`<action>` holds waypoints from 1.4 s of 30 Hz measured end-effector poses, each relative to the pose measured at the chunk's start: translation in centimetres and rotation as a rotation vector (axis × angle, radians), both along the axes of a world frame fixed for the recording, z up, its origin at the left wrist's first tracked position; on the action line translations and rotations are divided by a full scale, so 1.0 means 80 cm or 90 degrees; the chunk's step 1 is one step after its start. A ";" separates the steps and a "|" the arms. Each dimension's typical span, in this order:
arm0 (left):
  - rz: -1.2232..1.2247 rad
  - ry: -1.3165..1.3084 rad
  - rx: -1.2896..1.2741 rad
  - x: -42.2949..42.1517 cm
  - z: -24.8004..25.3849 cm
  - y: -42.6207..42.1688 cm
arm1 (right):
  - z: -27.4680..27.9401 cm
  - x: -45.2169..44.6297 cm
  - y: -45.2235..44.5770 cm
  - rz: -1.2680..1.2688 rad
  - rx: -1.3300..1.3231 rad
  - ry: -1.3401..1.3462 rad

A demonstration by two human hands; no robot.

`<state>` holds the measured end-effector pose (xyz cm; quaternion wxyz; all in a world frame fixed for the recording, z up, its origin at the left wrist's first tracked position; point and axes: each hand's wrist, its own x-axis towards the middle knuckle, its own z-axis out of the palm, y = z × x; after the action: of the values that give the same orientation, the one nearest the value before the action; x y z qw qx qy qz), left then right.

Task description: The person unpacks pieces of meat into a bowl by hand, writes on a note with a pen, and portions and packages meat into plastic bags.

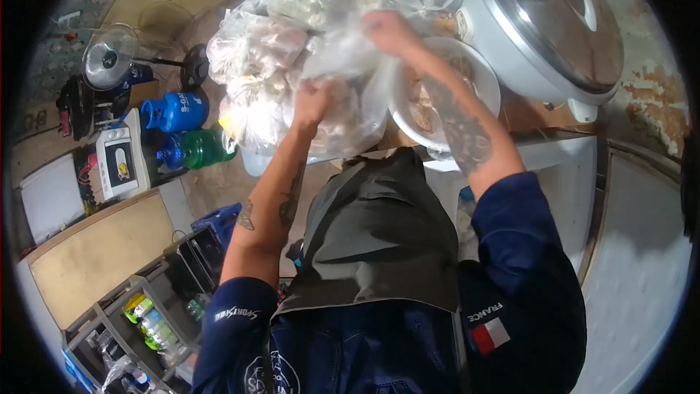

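A clear plastic bag (337,60) is stretched between my two hands. My left hand (313,101) is closed on its near side, fingers pinched on the film. Higher up, my right hand (391,33) grips the bag's upper part; its fingertips are slightly blurred. Around my hands sits a pile of filled plastic bags (257,47) with pale and pinkish contents that I cannot make out. Just right of the bags stands a white basin (492,95) holding brownish pieces, partly covered by my right forearm.
A large white cooker with a glass lid (543,18) stands at the right. On the left are a blue gas cylinder (175,111), a green bottle (198,149), a microwave (120,160) and a fan (110,57). A grey shelf (95,321) with packets lies lower left.
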<state>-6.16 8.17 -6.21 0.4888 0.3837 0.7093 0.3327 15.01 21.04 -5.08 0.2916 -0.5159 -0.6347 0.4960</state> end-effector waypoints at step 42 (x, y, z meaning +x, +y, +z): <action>-0.715 0.458 0.074 0.219 -0.028 -0.013 | 0.151 0.104 -0.004 0.281 0.112 -0.122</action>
<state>11.32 7.13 -8.44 0.2991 0.8074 0.5016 -0.0837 23.33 20.69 6.96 0.1588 -0.3818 -0.7976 0.4392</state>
